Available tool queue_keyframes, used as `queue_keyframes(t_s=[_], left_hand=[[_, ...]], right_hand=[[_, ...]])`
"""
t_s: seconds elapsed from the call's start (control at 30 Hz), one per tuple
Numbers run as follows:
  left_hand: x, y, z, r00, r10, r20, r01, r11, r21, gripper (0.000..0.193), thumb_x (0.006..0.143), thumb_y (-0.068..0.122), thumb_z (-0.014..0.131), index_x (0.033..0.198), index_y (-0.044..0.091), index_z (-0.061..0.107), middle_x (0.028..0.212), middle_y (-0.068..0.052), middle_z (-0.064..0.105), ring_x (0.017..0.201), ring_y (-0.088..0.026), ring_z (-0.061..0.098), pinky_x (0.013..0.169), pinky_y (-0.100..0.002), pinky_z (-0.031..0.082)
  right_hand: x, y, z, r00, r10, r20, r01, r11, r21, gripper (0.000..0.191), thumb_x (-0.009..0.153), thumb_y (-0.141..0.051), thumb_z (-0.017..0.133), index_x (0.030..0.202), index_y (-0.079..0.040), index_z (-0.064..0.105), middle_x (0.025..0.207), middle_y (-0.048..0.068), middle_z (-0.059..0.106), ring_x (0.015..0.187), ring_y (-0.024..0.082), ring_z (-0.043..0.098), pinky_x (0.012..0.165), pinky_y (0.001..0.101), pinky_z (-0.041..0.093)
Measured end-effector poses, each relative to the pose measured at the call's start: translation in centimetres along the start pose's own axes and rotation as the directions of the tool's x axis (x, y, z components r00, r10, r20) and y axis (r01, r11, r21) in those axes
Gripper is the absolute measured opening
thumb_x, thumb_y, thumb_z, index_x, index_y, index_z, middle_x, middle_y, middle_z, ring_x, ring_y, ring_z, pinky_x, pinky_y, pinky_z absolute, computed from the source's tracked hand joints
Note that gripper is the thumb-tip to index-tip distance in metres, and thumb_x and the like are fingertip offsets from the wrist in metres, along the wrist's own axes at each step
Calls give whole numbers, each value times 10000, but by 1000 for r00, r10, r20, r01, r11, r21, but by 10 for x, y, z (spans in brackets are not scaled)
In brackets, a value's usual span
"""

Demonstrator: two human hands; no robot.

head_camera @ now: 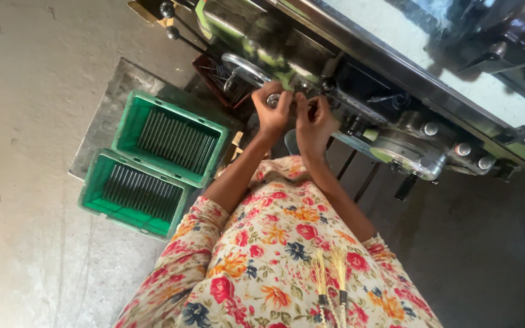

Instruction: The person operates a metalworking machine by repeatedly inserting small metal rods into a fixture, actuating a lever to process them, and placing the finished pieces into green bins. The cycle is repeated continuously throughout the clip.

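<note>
Right now both hands are up against the front of a green and black machine (396,79) that runs slantwise across the far right of the scene. The left hand (273,112) has its fingers curled together around a small shiny metal part (273,100) at the machine's edge, pinching it from above. The right hand (314,121) sits just beside it, touching it at the fingertips, fingers bent and bunched toward the same spot; whether it grips anything of its own I cannot tell. Both forearms rise from a floral-print garment (274,261) that fills the near middle.

Just to the left of the hands a round steel handwheel (244,67) stands out from the machine, and beyond it two levers with black ball knobs (168,10) point to the far left. Behind the wheel lies a dark reddish tray (220,76) holding thin metal pieces. On the concrete floor (25,121) to the left, well apart from the hands, two green plastic crates (171,140) stand side by side on a grey mat, each filled with a row of slim dark metal rods. To the right of the hands a rounded silver housing (408,155) with bolt heads hangs off the machine.
</note>
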State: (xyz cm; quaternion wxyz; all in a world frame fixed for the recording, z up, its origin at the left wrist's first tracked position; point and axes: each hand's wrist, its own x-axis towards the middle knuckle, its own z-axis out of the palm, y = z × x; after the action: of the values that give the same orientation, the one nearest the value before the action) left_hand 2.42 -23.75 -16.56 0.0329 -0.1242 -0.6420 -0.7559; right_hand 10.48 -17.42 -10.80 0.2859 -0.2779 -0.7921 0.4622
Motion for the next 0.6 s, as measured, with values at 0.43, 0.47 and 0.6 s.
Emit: queue_keyframes(t_s=[0.43, 0.47, 0.6], left_hand=[[-18, -41, -85, 473, -551, 687, 863, 447, -235, 634, 1029, 704, 608, 783, 121, 578, 717, -34, 648, 609, -194, 616, 513, -326, 493], [-25, -48, -90, 568, -660, 491, 739, 672, 47, 532, 962, 640, 641, 845, 121, 618, 725, -34, 674, 644, -233, 658, 534, -372, 532], [-43, -76, -158, 919, -328, -217, 384, 632, 673, 261, 883, 184, 627, 1082, 38, 544, 906, -210, 661, 843, -449, 645, 727, -546, 513]], right_hand=[[18, 53, 3, 827, -428, 366, 480, 875, -62, 104, 1096, -136, 756, 1112, -46, 708, 966, 108, 769, 801, 209, 762, 677, 328, 578], [15, 67, 3, 819, -504, 273, 546, 831, -105, 106, 1099, -136, 754, 1104, -48, 695, 988, 97, 764, 845, 206, 762, 704, 329, 590], [3, 120, -32, 950, -277, 143, 297, 942, -154, 147, 1092, -161, 753, 1093, -24, 698, 999, 95, 758, 843, 194, 778, 688, 305, 664]])
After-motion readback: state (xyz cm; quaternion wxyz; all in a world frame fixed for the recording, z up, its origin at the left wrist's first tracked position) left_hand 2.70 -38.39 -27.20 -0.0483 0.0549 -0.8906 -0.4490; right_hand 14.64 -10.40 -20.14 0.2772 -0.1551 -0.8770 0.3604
